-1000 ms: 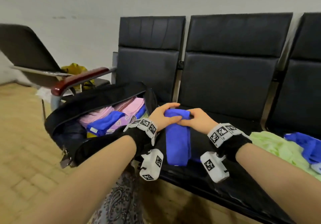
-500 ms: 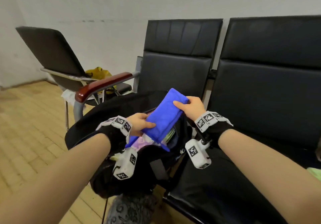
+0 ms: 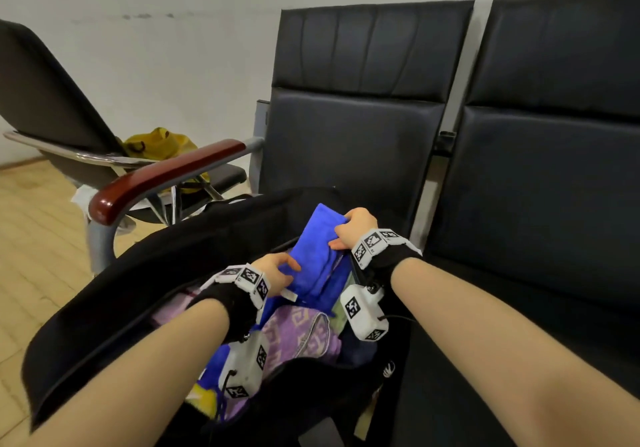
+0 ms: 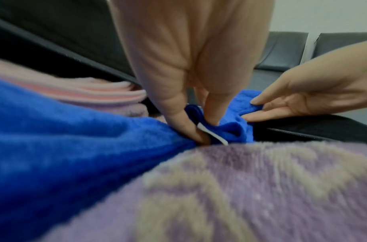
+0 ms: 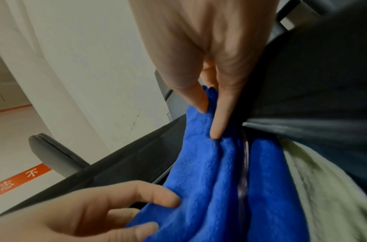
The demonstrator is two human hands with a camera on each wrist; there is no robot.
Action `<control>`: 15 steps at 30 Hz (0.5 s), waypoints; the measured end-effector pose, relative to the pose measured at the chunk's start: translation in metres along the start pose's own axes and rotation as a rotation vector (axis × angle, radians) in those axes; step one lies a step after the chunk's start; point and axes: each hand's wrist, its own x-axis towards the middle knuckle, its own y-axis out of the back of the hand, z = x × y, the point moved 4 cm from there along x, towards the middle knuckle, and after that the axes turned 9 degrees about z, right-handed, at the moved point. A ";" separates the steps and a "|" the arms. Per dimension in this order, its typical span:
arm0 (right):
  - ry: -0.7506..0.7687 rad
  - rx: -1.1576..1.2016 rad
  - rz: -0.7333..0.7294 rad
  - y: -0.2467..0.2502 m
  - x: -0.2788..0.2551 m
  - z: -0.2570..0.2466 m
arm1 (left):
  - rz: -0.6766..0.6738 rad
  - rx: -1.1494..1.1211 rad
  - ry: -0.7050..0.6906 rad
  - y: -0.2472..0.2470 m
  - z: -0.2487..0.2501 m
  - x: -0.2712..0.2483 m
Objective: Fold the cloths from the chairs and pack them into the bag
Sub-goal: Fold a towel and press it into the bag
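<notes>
Left hand (image 3: 277, 268) and right hand (image 3: 353, 226) each grip the folded blue fleece cloth (image 3: 317, 256), held inside the open black fabric bag (image 3: 145, 280).

I see a blue cloth (image 3: 317, 256), a purple cloth (image 3: 304, 337) with pale geometric pattern, a black bag (image 3: 145, 283), black chairs (image 3: 353, 127).

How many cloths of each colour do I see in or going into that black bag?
Blue cloths: 2, held and packed
Purple cloth: 1
Pink cloth: 1
Green cloth: 1
Yellow cloth: 1
Total: 6
</notes>
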 end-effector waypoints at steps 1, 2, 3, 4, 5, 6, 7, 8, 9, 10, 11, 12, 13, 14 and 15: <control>-0.010 -0.028 -0.005 -0.005 0.005 0.004 | 0.019 0.009 -0.007 -0.005 -0.002 0.004; -0.022 -0.032 -0.015 -0.009 0.008 0.006 | 0.042 0.025 -0.020 -0.008 -0.003 0.006; -0.036 0.003 -0.039 -0.013 0.011 0.007 | 0.057 0.032 -0.023 -0.010 -0.004 0.008; -0.051 0.057 -0.054 -0.017 0.012 0.008 | 0.066 0.030 -0.030 -0.011 -0.005 0.011; -0.044 0.077 -0.035 -0.019 0.014 0.008 | 0.057 0.020 -0.023 -0.012 -0.006 0.013; -0.006 0.043 0.023 -0.016 0.015 0.005 | 0.052 0.003 -0.022 -0.012 -0.006 0.015; 0.048 0.002 0.103 -0.015 0.015 0.003 | 0.042 -0.015 -0.009 -0.014 -0.009 0.016; 0.117 -0.004 0.171 -0.012 0.013 -0.002 | 0.037 -0.024 -0.007 -0.013 -0.010 0.018; 0.177 0.024 0.203 -0.010 0.008 -0.007 | 0.028 -0.020 -0.006 -0.014 -0.012 0.018; 0.216 0.040 0.187 -0.013 0.003 -0.011 | 0.026 -0.015 -0.015 -0.014 -0.014 0.018; 0.232 0.029 0.132 -0.019 -0.001 -0.014 | 0.017 -0.018 -0.016 -0.014 -0.014 0.018; 0.229 -0.027 0.045 -0.029 -0.004 -0.015 | 0.008 -0.034 -0.020 -0.015 -0.014 0.018; 0.210 -0.116 -0.047 -0.040 -0.006 -0.014 | -0.002 -0.046 -0.020 -0.015 -0.015 0.018; 0.183 -0.223 -0.118 -0.049 -0.008 -0.013 | -0.008 -0.057 -0.022 -0.016 -0.015 0.018; 0.155 -0.333 -0.153 -0.056 -0.008 -0.010 | -0.014 -0.062 -0.021 -0.016 -0.015 0.018</control>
